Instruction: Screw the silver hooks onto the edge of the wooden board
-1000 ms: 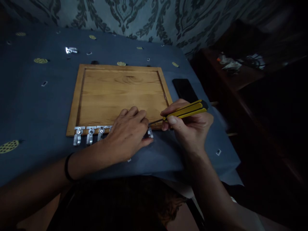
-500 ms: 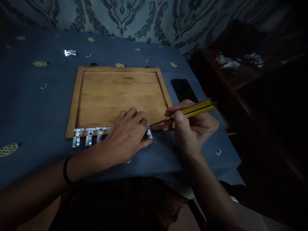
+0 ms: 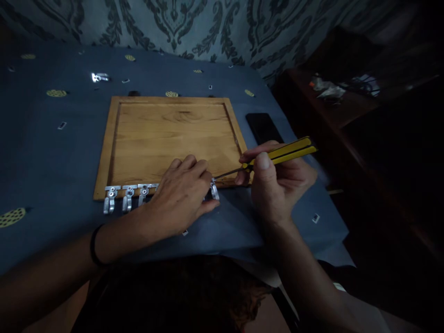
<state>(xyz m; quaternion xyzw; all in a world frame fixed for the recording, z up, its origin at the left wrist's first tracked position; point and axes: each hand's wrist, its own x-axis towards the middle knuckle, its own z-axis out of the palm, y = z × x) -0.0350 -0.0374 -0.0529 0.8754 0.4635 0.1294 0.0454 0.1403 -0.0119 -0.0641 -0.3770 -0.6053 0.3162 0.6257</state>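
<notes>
— Where is the screwdriver [image 3: 277, 155]?

— Right of centre. The right hand [image 3: 277, 185] has its fingers [image 3: 262, 161] closed tight round the yellow-and-black handle. The tip meets a metal hook [image 3: 215, 190] on the wooden board's [image 3: 173, 134] lower edge.

— And the left hand [image 3: 180, 196]?

— Palm down in the lower centre, fingers [image 3: 194, 166] bent close together, tips at that hook. I cannot tell whether they pinch it.

— Anything else?

— Three more hooks [image 3: 126, 196] on the same edge, lower left, on the blue-clothed counter [image 3: 52, 152].

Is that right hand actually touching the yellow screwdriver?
Touching. In the head view the right hand grips the yellow screwdriver, thumb pressed on its handle.
</notes>
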